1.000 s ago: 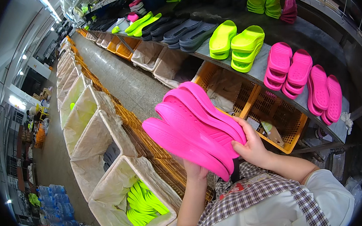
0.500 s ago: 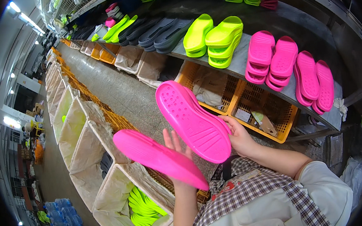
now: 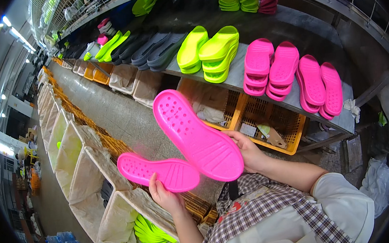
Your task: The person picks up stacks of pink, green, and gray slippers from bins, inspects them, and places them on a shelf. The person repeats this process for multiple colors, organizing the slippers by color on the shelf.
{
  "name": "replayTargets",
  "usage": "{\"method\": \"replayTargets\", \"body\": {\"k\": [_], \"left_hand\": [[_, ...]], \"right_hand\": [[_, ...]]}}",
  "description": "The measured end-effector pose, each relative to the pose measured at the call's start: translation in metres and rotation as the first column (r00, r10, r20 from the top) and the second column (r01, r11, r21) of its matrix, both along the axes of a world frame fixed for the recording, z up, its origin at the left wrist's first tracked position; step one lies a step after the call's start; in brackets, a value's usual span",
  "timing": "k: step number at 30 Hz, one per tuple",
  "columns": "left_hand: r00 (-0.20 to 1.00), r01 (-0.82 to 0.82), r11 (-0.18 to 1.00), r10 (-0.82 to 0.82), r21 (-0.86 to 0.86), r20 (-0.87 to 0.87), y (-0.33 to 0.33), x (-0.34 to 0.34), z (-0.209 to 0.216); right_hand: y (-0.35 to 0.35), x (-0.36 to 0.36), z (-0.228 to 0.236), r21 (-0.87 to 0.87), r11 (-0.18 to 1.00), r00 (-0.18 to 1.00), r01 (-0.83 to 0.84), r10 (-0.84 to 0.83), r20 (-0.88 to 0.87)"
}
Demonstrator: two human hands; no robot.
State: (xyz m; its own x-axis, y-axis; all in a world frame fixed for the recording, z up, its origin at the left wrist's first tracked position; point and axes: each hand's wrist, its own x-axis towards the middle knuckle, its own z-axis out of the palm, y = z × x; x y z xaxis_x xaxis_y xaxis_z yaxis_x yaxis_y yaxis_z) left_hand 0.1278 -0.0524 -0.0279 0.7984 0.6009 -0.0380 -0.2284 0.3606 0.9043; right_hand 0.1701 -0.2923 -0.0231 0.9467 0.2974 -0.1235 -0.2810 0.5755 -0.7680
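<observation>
The lower pink sole [image 3: 168,170] now turns its perforated face into view; left hand [image 3: 167,200] fingers pinch its edge, right hand [image 3: 250,154] fingers the upper pink sole's [image 3: 195,135].

In the upper held sole [image 3: 200,137] we note a saturated hot pink, patterned with round dots toward one end and straight ribs toward the other; the lower held sole [image 3: 159,171] repeats this pink, with its dots and ribs. We find similar pink in the paired soles [image 3: 259,60] on the grey surface [image 3: 344,122], alongside fluorescent yellow-green soles [image 3: 219,47] and dark grey soles [image 3: 167,52]. We distinguish deeper magenta in the stacked soles [image 3: 268,1]. The crates [image 3: 299,134] are yellow-orange, the basket linings [image 3: 83,203] cream, the heaped pieces [image 3: 150,238] neon green. On the apron [image 3: 275,202] we observe a dark-and-white check with a red motif [image 3: 235,206]; the sleeve [image 3: 344,194] is plain white.
</observation>
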Motion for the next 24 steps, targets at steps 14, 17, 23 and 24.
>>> {"method": "replayTargets", "body": {"k": [14, 17, 23, 24], "left_hand": [[0.797, 0.558, 0.763, -0.602, -0.326, -0.044, -0.008, -0.013, -0.011], [0.841, 0.521, 0.777, -0.538, -0.353, 0.058, -0.005, -0.016, -0.013], [0.930, 0.361, 0.888, -0.320, -0.285, 0.183, 0.009, -0.027, -0.010], [0.942, 0.322, 0.908, -0.280, -0.269, 0.183, 0.015, -0.033, -0.006]], "right_hand": [[0.035, -0.020, -0.002, -0.326, 0.910, 0.922, -0.256, 0.331, 0.199], [0.035, -0.008, 0.006, -0.501, 0.788, 0.865, -0.358, 0.482, 0.140], [0.021, 0.020, 0.021, -0.622, 0.751, 0.764, -0.220, 0.529, 0.370], [0.019, 0.025, 0.018, -0.674, 0.714, 0.762, -0.190, 0.540, 0.357]]}}
